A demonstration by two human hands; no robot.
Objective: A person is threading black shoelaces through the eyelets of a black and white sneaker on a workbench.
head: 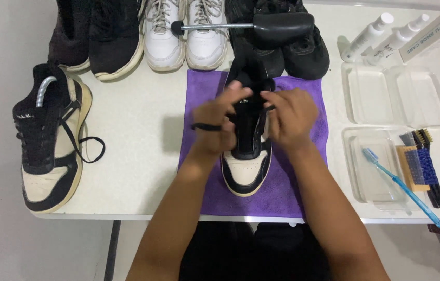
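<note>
A black and cream sneaker (245, 169) stands toe toward me on a purple cloth (282, 182) at the middle of the white table (142, 182). My left hand (217, 122) pinches a black lace (204, 127) that loops out to the left of the shoe. My right hand (290, 117) grips the lace at the shoe's upper right eyelets. Both hands cover the tongue and most of the lacing. The matching sneaker (48, 140) lies at the table's left end with a metal spring shoe tree (44, 89) in it and its lace hanging loose.
Along the far edge stand dark shoes (95, 36), white sneakers (183, 34) and black shoes (293, 52) with a black shoe tree (277, 23). At right are two spray bottles (381, 34), clear plastic trays (394, 96), a blue toothbrush (402, 187) and brushes (423, 161).
</note>
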